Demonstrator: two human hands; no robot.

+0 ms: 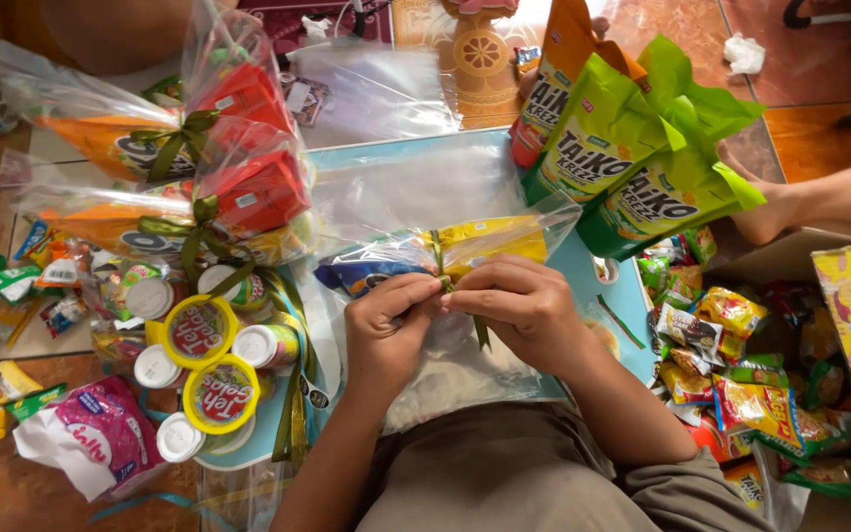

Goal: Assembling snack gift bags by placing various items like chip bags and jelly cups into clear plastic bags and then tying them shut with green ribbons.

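While both hands meet over the middle of the light blue board (598,271), they pinch an olive green ribbon (442,268) wound around the waist of a clear plastic bag (445,251) of snacks. The left hand (386,330) has its fingers curled in, thumb and forefinger nipping the ribbon from the left; the right hand (524,305) closes on the same ribbon from the right, fingertips almost touching those of the left.

The bag lies flat with its long axis running left to right, tilted a little so that the right end sits higher, toward the far edge of the board. Its blue-packed end points to the near left, its yellow-packed end and open frilled mouth point to the far right. The ribbon crosses it at right angles, roughly at the midpoint, and a loose tail hangs down between the hands.

Near the left edge of the board stand finished bundles (204,163), also tied with green ribbon, and below them a cluster of small cups with yellow lids (199,330). Beyond the far right corner, green snack packets (632,167) lean upright. Right of the board lies a heap of small sachets (731,365). A bare foot (765,212) of another person rests near the far right.
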